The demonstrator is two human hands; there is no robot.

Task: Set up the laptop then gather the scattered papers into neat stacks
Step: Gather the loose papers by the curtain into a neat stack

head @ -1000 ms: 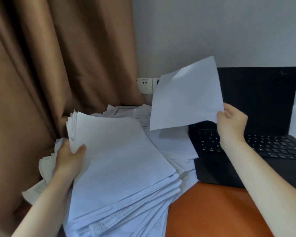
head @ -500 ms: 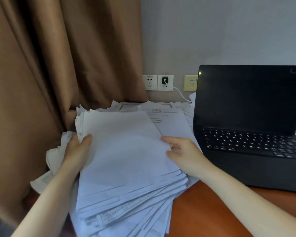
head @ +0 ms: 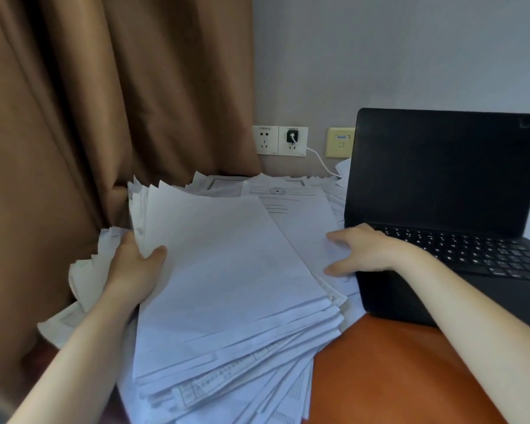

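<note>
Gripping paper stack (head: 227,270) edge: left hand (head: 132,267) | right hand (head: 364,250) spread flat on printed sheet (head: 303,221) | laptop (head: 441,166) open

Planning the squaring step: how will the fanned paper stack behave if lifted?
Paper stack probably sags: loose, unbound sheets. Likely shears sideways: near edges already fan out. One-edge grip by left hand probably won't lift all.

White papers (head: 227,270) with faint grey print lie on an orange-brown table (head: 395,377), right a black laptop (head: 441,166), left a brown curtain (head: 104,102).
</note>
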